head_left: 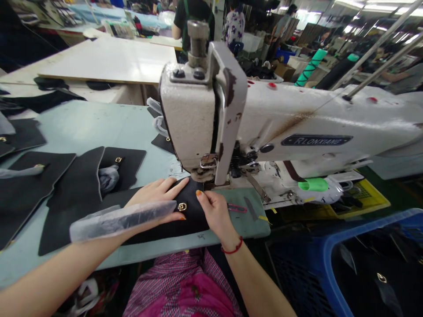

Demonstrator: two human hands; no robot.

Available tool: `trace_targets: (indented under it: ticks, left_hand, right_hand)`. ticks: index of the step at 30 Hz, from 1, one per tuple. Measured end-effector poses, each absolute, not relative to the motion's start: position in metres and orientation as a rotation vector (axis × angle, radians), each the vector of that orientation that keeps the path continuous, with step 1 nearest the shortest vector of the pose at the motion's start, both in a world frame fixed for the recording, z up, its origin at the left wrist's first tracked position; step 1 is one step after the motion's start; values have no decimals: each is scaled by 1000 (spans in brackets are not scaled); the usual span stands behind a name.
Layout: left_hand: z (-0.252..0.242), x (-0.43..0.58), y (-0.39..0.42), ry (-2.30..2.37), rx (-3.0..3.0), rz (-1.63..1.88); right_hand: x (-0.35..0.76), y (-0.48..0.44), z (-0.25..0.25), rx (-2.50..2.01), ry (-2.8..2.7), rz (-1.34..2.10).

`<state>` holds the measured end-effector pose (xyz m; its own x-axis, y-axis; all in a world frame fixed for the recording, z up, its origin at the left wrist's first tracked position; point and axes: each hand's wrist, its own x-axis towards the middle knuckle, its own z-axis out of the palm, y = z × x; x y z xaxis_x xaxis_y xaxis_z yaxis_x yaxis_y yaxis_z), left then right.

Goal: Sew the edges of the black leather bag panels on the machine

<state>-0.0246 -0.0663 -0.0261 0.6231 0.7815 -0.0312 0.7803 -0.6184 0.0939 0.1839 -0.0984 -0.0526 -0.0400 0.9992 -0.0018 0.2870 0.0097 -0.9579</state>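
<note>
A black leather bag panel point(192, 215) lies on the pale green sewing table point(99, 119), its far edge under the head of a white sewing machine point(188, 114). My left hand point(153, 196) rests flat on the panel with its fingers spread. Across that hand and wrist lies a strap wrapped in clear plastic point(122, 222), reaching to a small gold buckle point(182, 206) on the panel. At the panel's right edge, my right hand point(216, 213) is closed, thumb on top, pinching the leather. The needle and the stitch line are hidden by the machine head and fingers.
More black panels point(76, 180) with buckles and wrapped straps spread over the table's left side. Pink-handled thread snips point(237, 208) lie right of my right hand. A blue basket point(327, 255) with black pieces stands at lower right, near a yellow crate point(373, 196). People work in the background.
</note>
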Motion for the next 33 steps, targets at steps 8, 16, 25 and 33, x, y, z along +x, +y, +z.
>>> trace_targets:
  ticks: [8, 16, 25, 33]
  left_hand:
    - [-12, -20, -61, 1404, 2748, -69]
    - [-9, -23, -50, 1397, 2764, -118]
    - [-12, -23, -49, 1340, 2821, -24]
    - [-5, -22, -43, 1323, 2829, -30]
  right_hand:
    - [187, -82, -50, -1385, -1450, 1181]
    - [202, -126, -60, -1345, -1533, 1177]
    - [205, -155, -83, -1339, -1510, 1256]
    - [200, -149, -82, -1290, -1366, 1382]
